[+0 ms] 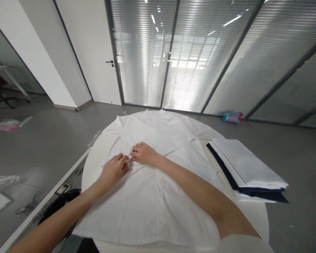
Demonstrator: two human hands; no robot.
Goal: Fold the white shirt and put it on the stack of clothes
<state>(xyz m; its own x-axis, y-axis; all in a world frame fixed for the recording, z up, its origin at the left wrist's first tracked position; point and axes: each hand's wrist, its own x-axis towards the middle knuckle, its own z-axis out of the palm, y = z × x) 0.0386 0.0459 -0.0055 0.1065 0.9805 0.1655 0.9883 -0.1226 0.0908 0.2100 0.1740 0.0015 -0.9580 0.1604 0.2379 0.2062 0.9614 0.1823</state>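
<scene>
A white shirt (158,196) lies spread over a round white table (255,211). My left hand (113,170) rests on the shirt's left side with its fingers curled, pinching a fold of the fabric. My right hand (143,153) reaches across from the right and meets it, fingers bent and pressing or pinching the same fold. The two hands touch at their fingertips near the shirt's left sleeve area.
A stack of folded clothes (247,168), white with a dark layer, sits on the table's right side. A colourful bottle (233,117) lies on the grey floor by the glass wall. Plastic bags (7,124) and black objects lie on the floor at left.
</scene>
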